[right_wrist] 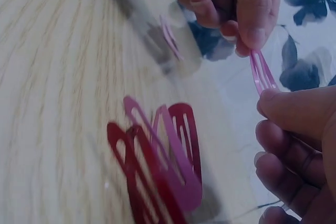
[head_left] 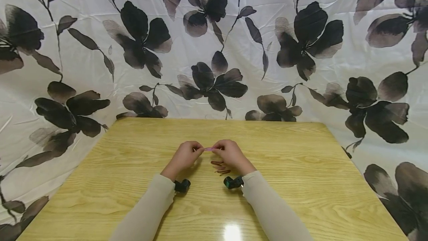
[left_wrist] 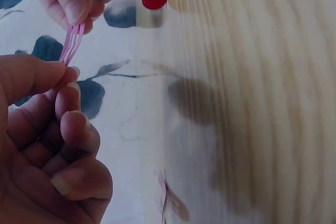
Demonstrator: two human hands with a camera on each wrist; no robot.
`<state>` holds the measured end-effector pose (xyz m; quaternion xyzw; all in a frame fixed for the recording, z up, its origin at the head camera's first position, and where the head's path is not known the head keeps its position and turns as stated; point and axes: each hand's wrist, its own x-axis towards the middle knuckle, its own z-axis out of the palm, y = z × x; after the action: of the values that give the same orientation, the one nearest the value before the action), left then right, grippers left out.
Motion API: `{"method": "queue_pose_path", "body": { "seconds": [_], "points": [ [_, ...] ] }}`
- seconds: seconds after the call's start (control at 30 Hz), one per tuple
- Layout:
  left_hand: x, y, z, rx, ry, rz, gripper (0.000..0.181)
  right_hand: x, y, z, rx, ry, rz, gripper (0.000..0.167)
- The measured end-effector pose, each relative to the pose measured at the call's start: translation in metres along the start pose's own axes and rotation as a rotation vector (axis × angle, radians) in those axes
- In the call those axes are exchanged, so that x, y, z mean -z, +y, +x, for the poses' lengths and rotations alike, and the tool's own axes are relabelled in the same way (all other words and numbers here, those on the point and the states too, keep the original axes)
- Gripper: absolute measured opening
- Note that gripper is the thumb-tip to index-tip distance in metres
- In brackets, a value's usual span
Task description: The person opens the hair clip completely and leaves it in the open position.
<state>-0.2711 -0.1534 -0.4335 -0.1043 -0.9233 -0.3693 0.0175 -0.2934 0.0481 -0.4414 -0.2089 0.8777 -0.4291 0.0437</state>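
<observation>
A pink snap hair clip is stretched between the two hands in front of the person. My left hand pinches one end of it between thumb and index finger, the other fingers curled loosely. At the opposite end, the thumb and index finger of my right hand pinch the clip too. The held clip also shows in the left wrist view, raised off the table. Below the right hand lies a loose group of red and pink snap clips, overlapping one another.
The wooden table carries everything. A separate thin pink clip lies on it near the left hand in the right wrist view. Floral cloth hangs behind the table. Each wrist wears a small black camera.
</observation>
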Motion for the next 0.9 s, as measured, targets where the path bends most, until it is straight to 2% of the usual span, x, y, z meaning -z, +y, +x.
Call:
{"method": "queue_pose_path", "body": {
  "seconds": [0.2, 0.47, 0.67, 0.9],
  "points": [
    [-0.005, 0.001, 0.001, 0.016, -0.029, -0.059, 0.019, 0.004, 0.006, -0.004, -0.004, 0.021, -0.008, 0.018],
    [-0.011, 0.004, 0.003, 0.002, -0.045, -0.129, 0.019, 0.007, 0.013, -0.01, 0.0, 0.045, 0.0, 0.017],
    [-0.015, 0.007, 0.002, 0.026, -0.068, -0.18, 0.02, 0.009, 0.017, -0.015, -0.003, 0.06, 0.008, 0.017],
    [-0.019, 0.007, 0.001, 0.041, -0.095, -0.242, 0.021, 0.011, 0.024, -0.019, -0.017, 0.06, 0.06, 0.018]
  ]
}}
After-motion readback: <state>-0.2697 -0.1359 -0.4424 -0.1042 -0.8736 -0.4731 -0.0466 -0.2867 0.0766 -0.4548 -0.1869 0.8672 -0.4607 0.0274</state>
